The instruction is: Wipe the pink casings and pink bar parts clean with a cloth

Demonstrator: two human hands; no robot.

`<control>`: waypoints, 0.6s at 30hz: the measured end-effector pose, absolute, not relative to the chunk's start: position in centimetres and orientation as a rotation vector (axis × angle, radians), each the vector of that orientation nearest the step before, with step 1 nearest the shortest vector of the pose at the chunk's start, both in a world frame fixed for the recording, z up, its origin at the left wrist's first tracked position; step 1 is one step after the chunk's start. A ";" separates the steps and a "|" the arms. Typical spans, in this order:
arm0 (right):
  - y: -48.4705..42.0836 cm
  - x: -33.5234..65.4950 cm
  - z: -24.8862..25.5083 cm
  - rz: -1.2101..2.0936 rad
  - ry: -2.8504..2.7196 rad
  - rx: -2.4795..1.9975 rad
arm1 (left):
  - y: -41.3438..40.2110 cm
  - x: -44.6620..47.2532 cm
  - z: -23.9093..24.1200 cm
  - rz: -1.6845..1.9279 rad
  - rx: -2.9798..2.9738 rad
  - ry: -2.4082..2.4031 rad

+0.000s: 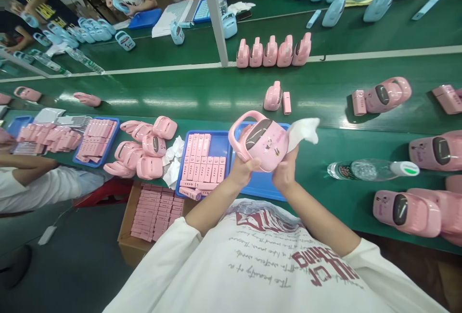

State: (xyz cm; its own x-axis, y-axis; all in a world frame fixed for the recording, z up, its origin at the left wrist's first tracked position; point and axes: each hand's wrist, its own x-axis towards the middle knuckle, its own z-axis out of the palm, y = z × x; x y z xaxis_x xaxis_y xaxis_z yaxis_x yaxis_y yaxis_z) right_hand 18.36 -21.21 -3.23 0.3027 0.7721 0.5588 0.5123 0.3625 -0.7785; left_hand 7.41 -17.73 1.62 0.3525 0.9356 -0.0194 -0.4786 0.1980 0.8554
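Note:
My left hand (241,167) grips a pink handled gadget (260,139) with a dark oval window, held up over a blue tray (260,185). Its fingers wrap the left side below the loop handle. My right hand (286,171) is closed on a white cloth (302,131) that is pressed against the gadget's right side. A second blue tray (218,145) just left holds rows of small pink strips (202,161).
A green conveyor belt (216,94) carries more pink gadgets (273,96). Piled pink gadgets lie at left (144,151) and right (407,212). A water bottle (371,169) lies on the right. A cardboard box (151,216) of pink strips sits below. Co-workers sit across and at left (32,183).

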 end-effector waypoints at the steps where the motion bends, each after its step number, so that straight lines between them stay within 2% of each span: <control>1: -20.8 18.8 -2.5 0.367 -1.303 -1.265 | -17.5 7.1 1.6 1.104 0.988 0.617; 6: -19.2 21.8 0.7 0.895 -1.378 -1.123 | -16.4 4.8 1.9 0.803 1.400 0.617; 10: -18.4 24.2 2.6 0.821 -1.659 -1.167 | -16.4 4.1 1.4 0.577 1.511 0.548; 14: -18.5 25.0 3.6 0.651 -2.107 -1.208 | -16.8 3.8 -0.7 0.395 1.233 0.318; 18: -19.1 25.5 3.8 0.705 -2.224 -1.236 | -17.3 3.3 -3.2 0.345 1.016 0.392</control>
State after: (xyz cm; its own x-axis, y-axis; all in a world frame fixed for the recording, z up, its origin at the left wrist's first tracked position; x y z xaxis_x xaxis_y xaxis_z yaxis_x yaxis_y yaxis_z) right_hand 25.51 -19.10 3.78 -0.4658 0.8683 0.1705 0.6116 0.4552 -0.6471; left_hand 3.25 -17.27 -3.20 0.8780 0.4530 -0.1549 -0.0965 0.4842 0.8696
